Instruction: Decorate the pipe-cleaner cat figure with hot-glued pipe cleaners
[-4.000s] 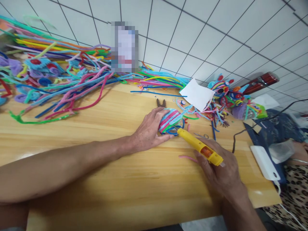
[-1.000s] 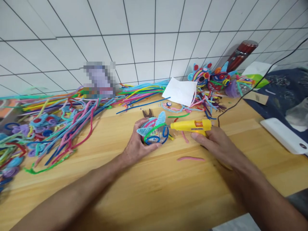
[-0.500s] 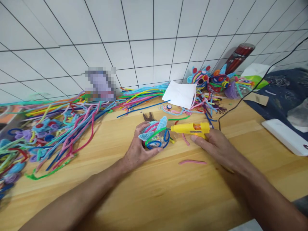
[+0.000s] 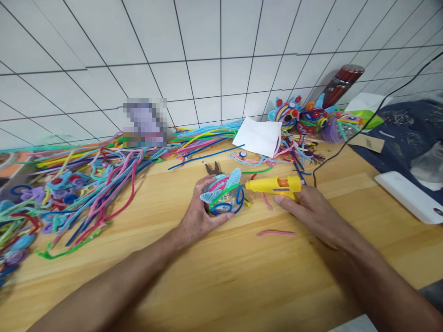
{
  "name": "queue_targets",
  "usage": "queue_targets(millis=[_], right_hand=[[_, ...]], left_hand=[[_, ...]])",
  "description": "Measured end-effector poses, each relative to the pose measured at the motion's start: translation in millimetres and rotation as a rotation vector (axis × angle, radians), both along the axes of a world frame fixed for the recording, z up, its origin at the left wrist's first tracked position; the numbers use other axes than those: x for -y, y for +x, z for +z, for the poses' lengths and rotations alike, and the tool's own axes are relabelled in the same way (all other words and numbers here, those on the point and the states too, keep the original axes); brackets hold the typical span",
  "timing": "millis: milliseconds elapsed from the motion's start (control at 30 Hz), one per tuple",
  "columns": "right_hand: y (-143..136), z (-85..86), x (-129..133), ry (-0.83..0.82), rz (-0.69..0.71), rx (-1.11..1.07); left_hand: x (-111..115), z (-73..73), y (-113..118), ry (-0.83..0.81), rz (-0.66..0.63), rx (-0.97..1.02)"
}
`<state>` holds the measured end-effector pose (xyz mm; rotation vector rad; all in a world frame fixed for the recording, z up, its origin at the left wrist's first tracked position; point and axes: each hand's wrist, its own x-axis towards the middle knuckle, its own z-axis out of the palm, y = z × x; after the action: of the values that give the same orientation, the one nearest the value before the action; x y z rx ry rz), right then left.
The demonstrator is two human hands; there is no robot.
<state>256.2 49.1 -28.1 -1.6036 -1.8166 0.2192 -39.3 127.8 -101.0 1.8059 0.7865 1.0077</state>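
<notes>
My left hand (image 4: pixel 200 212) is wrapped around a pipe-cleaner craft figure (image 4: pixel 224 196), a clear rounded body with pink, green and blue strips and two light-blue ear shapes. In my right hand (image 4: pixel 308 207) is a yellow hot glue gun (image 4: pixel 275 184), its nozzle pointing left at the figure's right side. Whether the tip touches the figure I cannot tell. Just behind the figure show the dark jaws of pliers (image 4: pixel 212 168); their handles are hidden. A short pink pipe cleaner (image 4: pixel 276 233) lies in front of the glue gun.
Heaped pipe cleaners (image 4: pixel 104 184) cover the table's left and back. White paper (image 4: pixel 258 137) lies at the back, near finished craft figures (image 4: pixel 287 114) and a red thermos (image 4: pixel 342 85). A black cord (image 4: pixel 360 131) crosses the right side, near a white case (image 4: pixel 408 197).
Almost nothing differs. Both hands, the figure and the glue gun keep their places; the view has shifted very slightly.
</notes>
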Motion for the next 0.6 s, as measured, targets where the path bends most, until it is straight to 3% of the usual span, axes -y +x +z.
queue_targets(millis=[100,233,600], right_hand=[[-2.6,8.2,1.5,-0.231,0.066,-0.123],[-4.7,15.6,3.9,-0.38,0.034,-0.263],[-5.0,17.8,3.7,-0.418,0.047,-0.309]], left_hand=[[-0.6,-0.7,0.2,0.002,-0.001,0.015],[-1.6,-2.0,1.0,0.01,0.007,0.03],[-1.4,-1.8,0.9,-0.004,0.001,0.049]])
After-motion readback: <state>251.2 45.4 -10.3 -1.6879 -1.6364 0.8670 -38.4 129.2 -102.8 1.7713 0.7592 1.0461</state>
